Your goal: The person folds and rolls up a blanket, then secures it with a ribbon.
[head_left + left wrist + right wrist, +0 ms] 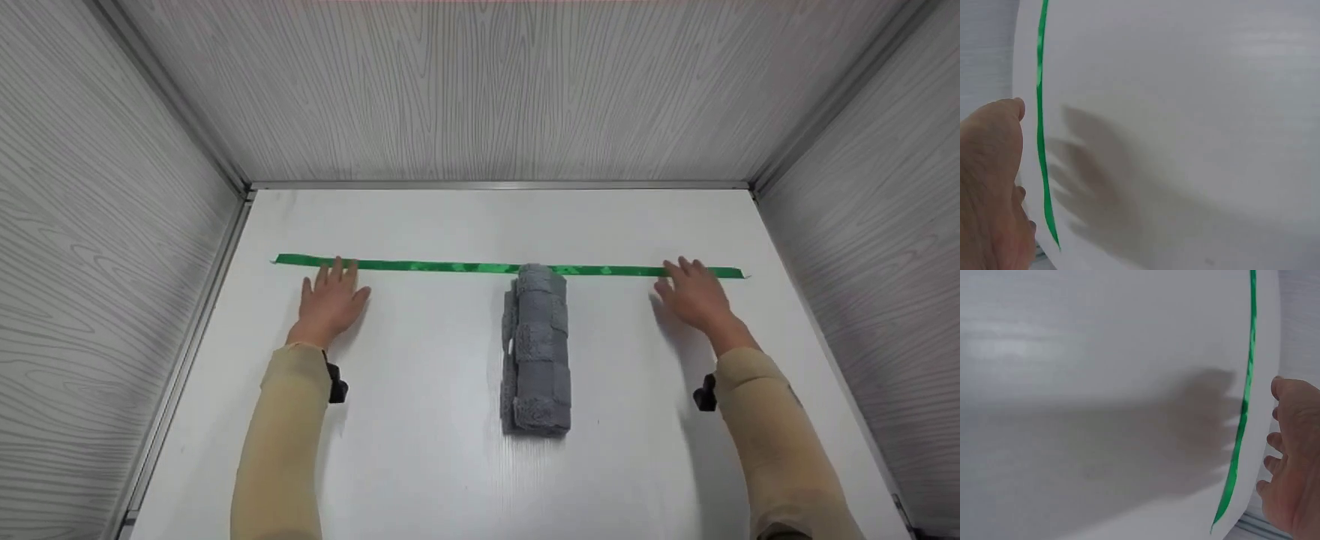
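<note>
A grey checkered towel (541,349), folded into a long thick strip, lies on the white table between the two hands. Its far end reaches a strip of green tape (457,267). My left hand (330,300) is off to the towel's left near the tape, fingers spread and holding nothing. To the right of the towel, my right hand (696,296) is also near the tape, its fingers apart and empty. In both wrist views the hands cast shadows on the table, so they appear raised above it. Neither hand touches the towel, which is outside both wrist views.
The white tabletop (420,450) is bounded by a wood-grain panel (495,90) at the back and similar panels on the left (90,225) and right (885,225). Metal edging (495,185) runs along the back. Each wrist wears a small black camera.
</note>
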A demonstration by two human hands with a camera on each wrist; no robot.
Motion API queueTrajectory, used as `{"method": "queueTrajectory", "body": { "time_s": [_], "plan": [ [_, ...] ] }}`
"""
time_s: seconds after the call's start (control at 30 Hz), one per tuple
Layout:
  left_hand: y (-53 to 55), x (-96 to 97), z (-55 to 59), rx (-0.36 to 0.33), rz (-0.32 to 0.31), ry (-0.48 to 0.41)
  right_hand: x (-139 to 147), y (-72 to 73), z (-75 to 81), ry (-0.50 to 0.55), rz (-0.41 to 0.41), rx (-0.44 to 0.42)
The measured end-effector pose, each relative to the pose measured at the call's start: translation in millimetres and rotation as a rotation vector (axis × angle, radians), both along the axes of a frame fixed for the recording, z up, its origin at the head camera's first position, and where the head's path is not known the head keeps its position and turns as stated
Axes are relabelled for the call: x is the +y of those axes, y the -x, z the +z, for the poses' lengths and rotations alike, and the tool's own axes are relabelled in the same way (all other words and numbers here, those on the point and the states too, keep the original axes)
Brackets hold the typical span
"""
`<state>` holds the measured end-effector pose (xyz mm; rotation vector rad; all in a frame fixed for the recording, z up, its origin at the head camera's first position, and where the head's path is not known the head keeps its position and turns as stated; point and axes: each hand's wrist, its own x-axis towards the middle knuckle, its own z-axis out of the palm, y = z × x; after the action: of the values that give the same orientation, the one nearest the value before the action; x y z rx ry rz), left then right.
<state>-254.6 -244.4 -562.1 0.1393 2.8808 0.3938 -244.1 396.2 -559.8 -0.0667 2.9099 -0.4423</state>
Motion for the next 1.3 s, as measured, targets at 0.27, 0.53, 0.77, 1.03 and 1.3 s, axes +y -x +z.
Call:
{"method": "queueTrajectory", "body": {
  "time_s": [0.27, 0.53, 0.77, 1.03, 1.3],
  "plan": [
    [0.1, 34.4, -31.9, -0.025, 0.006, 0.007, -25.9, -5.9, -24.3, 0.014, 0.035, -0.070],
    [-0.7, 39.1, -34.9, 0.073, 0.064, 0.070, -26.6, -7.8, -26.1, 0.012, 0.037, -0.076],
    [-10.9, 43.9, -26.6, 0.082, 0.075, 0.060, -24.6, -12.3, -27.4, -0.019, 0.054, -0.063],
    [-12.8, 52.1, -17.3, 0.057, 0.071, 0.070, -31.0, -11.1, -24.1, 0.035, 0.037, 0.013],
    [-29.6, 96.6, 14.0, 0.006, 0.080, -0.218, -54.1, -7.2, -9.3, 0.139, 0.034, 0.064]
  ]
}}
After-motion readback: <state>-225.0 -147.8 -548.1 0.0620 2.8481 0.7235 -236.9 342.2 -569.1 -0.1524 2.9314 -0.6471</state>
